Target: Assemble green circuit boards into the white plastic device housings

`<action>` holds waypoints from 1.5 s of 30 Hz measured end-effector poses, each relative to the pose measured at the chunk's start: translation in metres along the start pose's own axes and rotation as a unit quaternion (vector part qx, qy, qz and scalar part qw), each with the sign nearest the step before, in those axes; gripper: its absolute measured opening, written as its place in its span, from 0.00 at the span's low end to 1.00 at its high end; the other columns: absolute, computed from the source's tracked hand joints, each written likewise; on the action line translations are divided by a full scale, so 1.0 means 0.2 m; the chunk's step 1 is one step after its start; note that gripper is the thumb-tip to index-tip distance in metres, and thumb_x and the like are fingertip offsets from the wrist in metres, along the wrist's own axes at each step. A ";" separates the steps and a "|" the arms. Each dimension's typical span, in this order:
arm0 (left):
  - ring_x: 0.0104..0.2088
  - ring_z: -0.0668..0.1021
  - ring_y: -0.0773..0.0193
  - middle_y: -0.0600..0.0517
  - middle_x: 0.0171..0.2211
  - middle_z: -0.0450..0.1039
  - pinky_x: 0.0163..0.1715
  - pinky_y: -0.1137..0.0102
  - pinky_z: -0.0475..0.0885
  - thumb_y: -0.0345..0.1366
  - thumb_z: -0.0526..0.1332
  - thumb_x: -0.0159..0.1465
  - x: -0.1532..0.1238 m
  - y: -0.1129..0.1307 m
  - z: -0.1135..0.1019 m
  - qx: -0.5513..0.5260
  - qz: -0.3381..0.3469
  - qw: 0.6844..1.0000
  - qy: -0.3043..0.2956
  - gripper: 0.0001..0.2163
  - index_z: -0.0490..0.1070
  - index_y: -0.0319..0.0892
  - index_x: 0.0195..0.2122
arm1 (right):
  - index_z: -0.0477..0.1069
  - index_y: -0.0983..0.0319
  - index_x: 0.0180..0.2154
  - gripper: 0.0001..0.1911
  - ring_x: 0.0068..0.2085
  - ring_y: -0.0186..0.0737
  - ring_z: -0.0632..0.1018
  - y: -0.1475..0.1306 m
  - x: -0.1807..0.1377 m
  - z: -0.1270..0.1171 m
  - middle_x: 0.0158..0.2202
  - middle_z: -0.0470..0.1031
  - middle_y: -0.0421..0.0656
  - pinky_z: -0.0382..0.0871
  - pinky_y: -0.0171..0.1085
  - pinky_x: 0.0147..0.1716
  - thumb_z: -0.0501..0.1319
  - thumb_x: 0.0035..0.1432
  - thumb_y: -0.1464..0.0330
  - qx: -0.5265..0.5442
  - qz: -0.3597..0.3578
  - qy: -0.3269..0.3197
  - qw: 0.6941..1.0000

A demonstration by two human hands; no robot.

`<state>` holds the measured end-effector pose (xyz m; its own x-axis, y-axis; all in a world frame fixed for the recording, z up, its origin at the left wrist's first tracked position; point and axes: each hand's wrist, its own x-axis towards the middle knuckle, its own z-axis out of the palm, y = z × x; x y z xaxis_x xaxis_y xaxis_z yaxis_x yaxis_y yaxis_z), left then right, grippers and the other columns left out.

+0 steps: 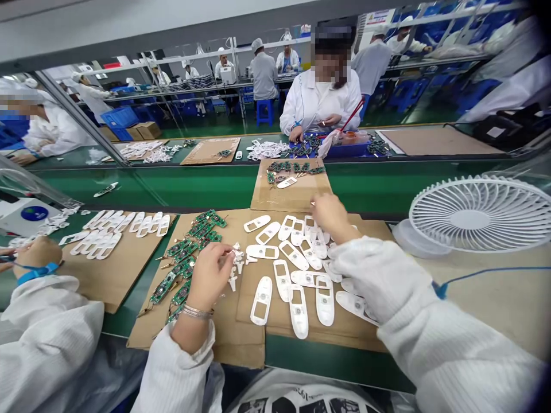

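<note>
My left hand [209, 274] hovers over a brown cardboard sheet [241, 338], fingers pinched on a small white plastic piece from a little pile [237, 265]. Just left of it lie several green circuit boards [189, 252]. My right hand [330, 215] reaches forward over the far end of a spread of white plastic housings [293, 269], fingertips curled down near the farthest shells; whether it grips one is hidden. A silver bracelet is on my left wrist, and a blue cord runs from my right sleeve.
A white desk fan [480, 213] lies at the right. A second cardboard [291, 189] with boards rides the green belt [193, 184]. A co-worker's sleeve and hand [37, 258] sit at left beside more white shells [107, 232]. Another person works opposite.
</note>
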<state>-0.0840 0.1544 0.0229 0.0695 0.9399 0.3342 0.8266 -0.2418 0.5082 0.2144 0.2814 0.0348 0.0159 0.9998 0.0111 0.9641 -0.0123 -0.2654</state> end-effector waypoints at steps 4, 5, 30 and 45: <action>0.41 0.76 0.57 0.47 0.37 0.76 0.41 0.63 0.72 0.38 0.55 0.64 0.01 0.01 0.02 -0.017 0.010 1.000 -0.020 0.08 0.72 0.44 0.35 | 0.70 0.64 0.48 0.16 0.50 0.46 0.74 0.17 0.18 0.00 0.51 0.71 0.48 0.69 0.51 0.49 0.60 0.62 0.61 -0.057 0.089 -0.011 0.994; 0.41 0.76 0.57 0.47 0.37 0.76 0.41 0.64 0.73 0.38 0.55 0.64 0.01 0.01 0.02 -0.021 0.010 0.999 -0.023 0.08 0.72 0.43 0.35 | 0.70 0.64 0.48 0.16 0.49 0.45 0.74 0.19 0.20 0.01 0.50 0.72 0.47 0.70 0.50 0.48 0.60 0.62 0.61 -0.061 0.089 -0.018 0.994; 0.21 0.70 0.70 0.56 0.24 0.67 0.22 0.74 0.66 0.39 0.55 0.65 -0.22 0.12 -0.01 -0.407 -0.236 0.880 -0.074 0.11 0.64 0.41 0.27 | 0.72 0.64 0.35 0.04 0.40 0.47 0.75 -0.42 -0.59 0.18 0.37 0.73 0.47 0.69 0.41 0.38 0.64 0.57 0.70 0.070 -0.341 -0.119 0.930; 0.33 0.75 0.61 0.51 0.32 0.72 0.34 0.68 0.69 0.44 0.60 0.64 -0.21 0.20 0.15 -0.145 -0.123 0.977 -0.093 0.12 0.67 0.41 0.42 | 0.70 0.61 0.47 0.13 0.43 0.46 0.77 -0.36 -0.72 0.10 0.43 0.75 0.46 0.72 0.43 0.39 0.61 0.60 0.67 0.168 -0.287 -0.091 0.939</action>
<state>-0.0372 0.1124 0.0052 0.0107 0.9993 0.0372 0.6399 -0.0354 0.7676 0.1372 0.1392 0.0325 -0.5564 0.8262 0.0882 0.6610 0.5044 -0.5556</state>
